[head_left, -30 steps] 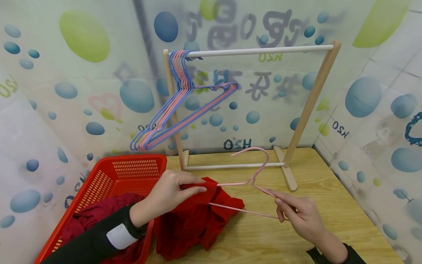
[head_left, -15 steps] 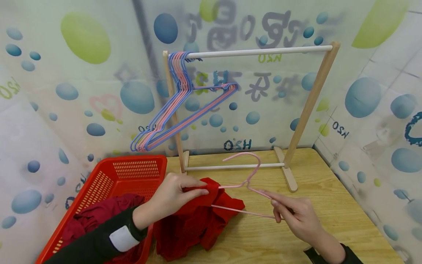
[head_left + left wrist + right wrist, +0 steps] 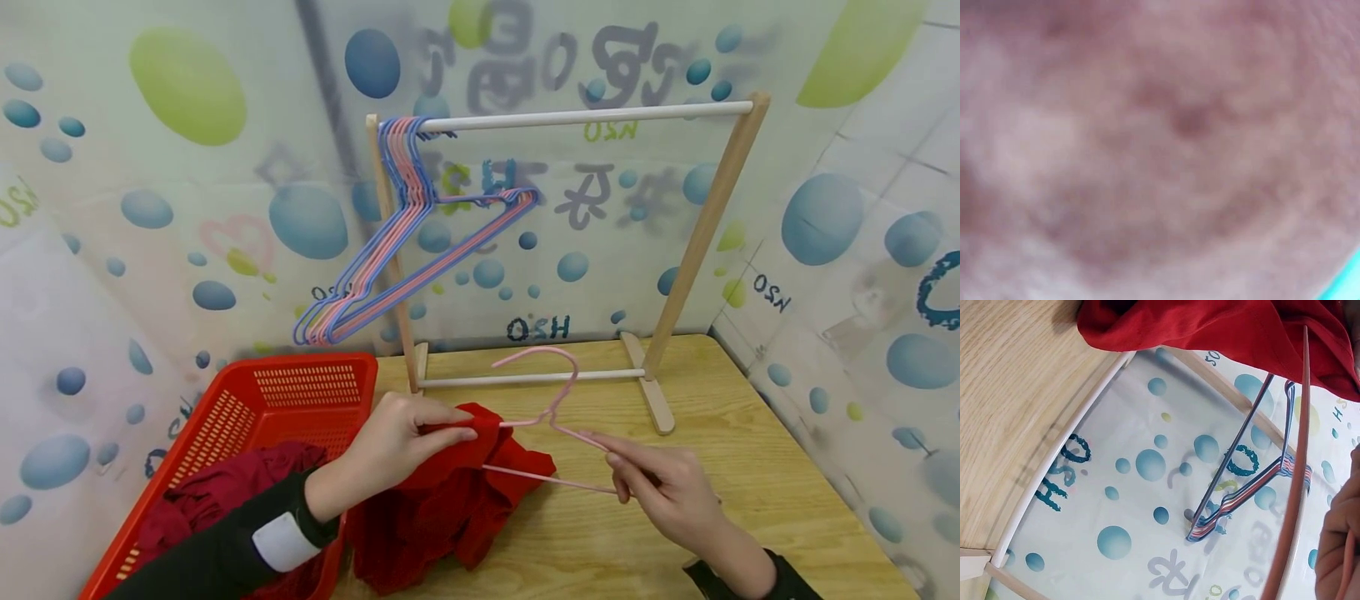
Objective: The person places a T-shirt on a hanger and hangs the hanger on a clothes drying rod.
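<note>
Evidently, the table (image 3: 600,533) bears the lot, with the rack (image 3: 705,233) standing along its far side, presumably to leave the near side for handwork. The basket (image 3: 311,389) sits at the left, dark clothes (image 3: 217,492) heaped in its nearer part, probably for easy reach. Just beside it, the red cloth (image 3: 427,525) slumps onto the table, its upper edge raised. The other hangers (image 3: 418,197) crowd the left end of the rack's bar (image 3: 585,119), likely to take up little of it. The left hand (image 3: 408,442) pinches the cloth's edge between thumb and fingers, apparently to guide it over one end of the hanger (image 3: 553,413); its wrist view is mere blur. The right hand (image 3: 667,492), fingers curled, grips the opposite end, seemingly to steer from there. Hook up, the pink hanger spans between the hands, its left end hidden under cloth, how deep I cannot tell.
</note>
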`<action>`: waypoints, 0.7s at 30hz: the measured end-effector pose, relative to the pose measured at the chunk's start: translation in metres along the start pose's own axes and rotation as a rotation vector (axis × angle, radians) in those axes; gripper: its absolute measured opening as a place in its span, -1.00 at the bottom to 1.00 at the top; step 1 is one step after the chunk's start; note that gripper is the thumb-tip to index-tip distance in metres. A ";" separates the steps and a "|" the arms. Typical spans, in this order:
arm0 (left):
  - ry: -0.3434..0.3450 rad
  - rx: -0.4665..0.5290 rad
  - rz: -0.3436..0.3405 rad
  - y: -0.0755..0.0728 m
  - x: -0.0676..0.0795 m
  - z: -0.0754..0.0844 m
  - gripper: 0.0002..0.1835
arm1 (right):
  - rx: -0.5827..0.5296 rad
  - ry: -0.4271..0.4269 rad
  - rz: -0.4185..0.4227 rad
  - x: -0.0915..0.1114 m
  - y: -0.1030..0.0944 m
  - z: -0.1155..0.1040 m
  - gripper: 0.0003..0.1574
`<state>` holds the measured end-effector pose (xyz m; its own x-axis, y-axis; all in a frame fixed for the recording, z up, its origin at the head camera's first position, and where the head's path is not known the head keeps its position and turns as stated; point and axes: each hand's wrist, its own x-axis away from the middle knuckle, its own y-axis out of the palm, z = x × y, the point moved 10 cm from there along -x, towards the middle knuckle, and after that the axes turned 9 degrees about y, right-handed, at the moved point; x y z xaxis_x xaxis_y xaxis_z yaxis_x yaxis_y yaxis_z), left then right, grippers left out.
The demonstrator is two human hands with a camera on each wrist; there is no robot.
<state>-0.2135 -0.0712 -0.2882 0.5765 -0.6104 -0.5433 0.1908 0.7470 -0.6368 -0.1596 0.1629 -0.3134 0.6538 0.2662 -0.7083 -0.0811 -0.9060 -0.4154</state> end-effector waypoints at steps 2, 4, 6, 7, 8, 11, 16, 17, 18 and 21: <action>-0.007 -0.005 0.000 0.000 -0.001 0.000 -0.76 | -0.005 -0.004 -0.007 0.001 0.002 0.002 -0.44; -0.011 -0.009 -0.002 0.000 -0.002 0.001 -0.75 | 0.002 -0.005 -0.014 0.001 0.003 0.003 -0.43; -0.014 -0.009 -0.003 0.001 -0.002 0.001 -0.74 | 0.006 -0.001 -0.019 0.002 0.005 0.005 -0.43; -0.016 -0.009 -0.003 0.001 -0.003 0.001 -0.74 | 0.012 0.001 -0.022 0.002 0.006 0.005 -0.42; -0.017 -0.009 -0.003 0.001 -0.003 0.002 -0.74 | 0.020 0.007 -0.023 0.002 0.006 0.005 -0.42; -0.011 -0.012 -0.001 0.001 -0.004 0.003 -0.73 | 0.029 0.015 -0.028 0.002 0.008 0.005 -0.42; 0.005 -0.027 0.004 0.002 -0.005 0.005 -0.74 | 0.026 0.017 -0.029 0.001 0.011 0.005 -0.41; 0.004 -0.027 0.007 0.002 -0.005 0.006 -0.74 | 0.026 0.016 -0.027 0.001 0.011 0.005 -0.41; 0.005 -0.029 0.010 0.002 -0.005 0.006 -0.75 | 0.028 0.014 -0.024 0.001 0.012 0.005 -0.42; 0.004 -0.027 0.019 0.001 -0.006 0.008 -0.75 | 0.032 0.006 -0.016 0.001 0.013 0.005 -0.42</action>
<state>-0.2101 -0.0642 -0.2810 0.5769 -0.5970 -0.5575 0.1583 0.7513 -0.6407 -0.1636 0.1526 -0.3222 0.6599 0.2787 -0.6978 -0.0942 -0.8906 -0.4449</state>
